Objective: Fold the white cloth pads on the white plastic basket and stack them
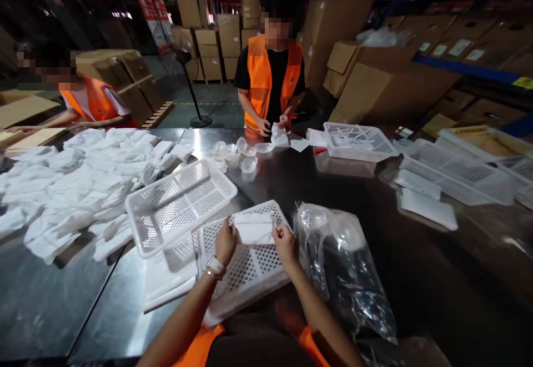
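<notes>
Pinches a flat white packet [254, 229] at both short ends, lengthwise between left hand [226, 243] and right hand [286, 246].

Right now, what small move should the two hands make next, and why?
Perhaps draw the white packet gently taut: the left hand and right hand hold its opposite ends over the mesh basket, and a line, possibly a fold, runs across it.
</notes>
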Demonstrator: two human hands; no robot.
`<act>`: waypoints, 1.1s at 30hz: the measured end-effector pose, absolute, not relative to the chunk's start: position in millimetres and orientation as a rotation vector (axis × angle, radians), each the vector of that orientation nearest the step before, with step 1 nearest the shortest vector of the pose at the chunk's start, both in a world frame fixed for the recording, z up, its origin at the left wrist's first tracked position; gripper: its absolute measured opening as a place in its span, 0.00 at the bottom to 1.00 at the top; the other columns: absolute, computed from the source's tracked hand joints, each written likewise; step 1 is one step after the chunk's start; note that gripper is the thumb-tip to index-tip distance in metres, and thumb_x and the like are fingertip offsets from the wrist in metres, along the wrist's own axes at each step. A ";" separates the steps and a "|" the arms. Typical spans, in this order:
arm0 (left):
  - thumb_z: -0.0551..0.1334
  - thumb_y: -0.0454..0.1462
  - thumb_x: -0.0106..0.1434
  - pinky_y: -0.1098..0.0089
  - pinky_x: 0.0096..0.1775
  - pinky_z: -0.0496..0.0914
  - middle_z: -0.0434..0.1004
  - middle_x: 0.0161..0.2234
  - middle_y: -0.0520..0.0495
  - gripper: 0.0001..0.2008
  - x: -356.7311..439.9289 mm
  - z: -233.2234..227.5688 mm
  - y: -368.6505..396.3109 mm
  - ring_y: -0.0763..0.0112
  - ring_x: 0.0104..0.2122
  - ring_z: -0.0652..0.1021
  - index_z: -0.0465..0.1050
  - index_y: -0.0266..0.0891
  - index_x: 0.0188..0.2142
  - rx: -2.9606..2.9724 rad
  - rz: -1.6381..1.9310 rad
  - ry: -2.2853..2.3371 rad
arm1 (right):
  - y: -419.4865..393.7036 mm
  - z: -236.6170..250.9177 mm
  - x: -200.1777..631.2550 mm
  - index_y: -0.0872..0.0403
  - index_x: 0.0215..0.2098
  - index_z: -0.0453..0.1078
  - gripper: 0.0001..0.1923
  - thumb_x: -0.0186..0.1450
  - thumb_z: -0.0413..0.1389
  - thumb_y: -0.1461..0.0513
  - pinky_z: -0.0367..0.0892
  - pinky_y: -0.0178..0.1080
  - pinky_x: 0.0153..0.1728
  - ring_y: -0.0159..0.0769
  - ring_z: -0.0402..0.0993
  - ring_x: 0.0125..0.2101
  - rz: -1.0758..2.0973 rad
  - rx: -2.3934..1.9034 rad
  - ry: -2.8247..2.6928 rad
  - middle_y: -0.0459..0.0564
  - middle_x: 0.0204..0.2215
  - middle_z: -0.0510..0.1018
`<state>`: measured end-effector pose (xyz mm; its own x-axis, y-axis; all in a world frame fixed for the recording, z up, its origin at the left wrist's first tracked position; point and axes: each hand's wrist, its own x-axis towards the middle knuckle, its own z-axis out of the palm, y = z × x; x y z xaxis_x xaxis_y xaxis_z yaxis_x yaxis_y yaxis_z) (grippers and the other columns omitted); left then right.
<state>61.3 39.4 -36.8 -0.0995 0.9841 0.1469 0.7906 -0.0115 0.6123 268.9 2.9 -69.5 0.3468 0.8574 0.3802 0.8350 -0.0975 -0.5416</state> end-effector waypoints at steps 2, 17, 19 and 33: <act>0.51 0.27 0.65 0.62 0.42 0.75 0.81 0.47 0.32 0.25 60.9 -34.2 37.7 0.58 0.42 0.82 0.65 0.28 0.61 2.089 0.780 1.935 | 8.0 -65.0 266.6 0.57 0.42 0.75 0.14 0.70 0.49 0.59 0.70 0.40 0.41 0.41 0.77 0.39 -0.087 -1.805 -1.588 0.56 0.35 0.81; 0.54 0.34 0.65 0.42 0.67 0.51 0.53 0.69 0.26 0.29 91.6 -70.1 38.0 0.47 0.70 0.52 0.59 0.24 0.64 1.865 0.882 1.559 | 36.2 -52.7 229.4 0.66 0.68 0.54 0.41 0.61 0.61 0.61 0.46 0.60 0.68 0.58 0.44 0.70 0.344 -1.900 -1.864 0.68 0.69 0.51; 0.54 0.35 0.64 0.46 0.68 0.49 0.52 0.69 0.26 0.30 93.5 -59.1 40.9 0.49 0.70 0.51 0.57 0.25 0.64 1.529 0.940 1.479 | 42.5 -50.9 233.5 0.69 0.68 0.51 0.46 0.59 0.62 0.59 0.52 0.58 0.66 0.59 0.50 0.68 0.591 -1.871 -1.618 0.71 0.68 0.54; 0.61 0.53 0.59 0.49 0.40 0.78 0.82 0.38 0.39 0.22 -43.4 42.4 17.0 0.49 0.46 0.81 0.74 0.42 0.45 0.722 1.147 1.134 | -79.2 -1.5 311.4 0.50 0.51 0.78 0.45 0.49 0.58 0.30 0.59 0.55 0.63 0.58 0.69 0.58 2.111 -0.971 -1.419 0.59 0.55 0.77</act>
<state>-43.4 17.0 42.4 0.0047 0.9499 -0.3125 -0.3233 0.2972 0.8984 311.4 -79.2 -1.5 -0.6700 0.6713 -0.3170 0.0400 -0.3937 -0.9184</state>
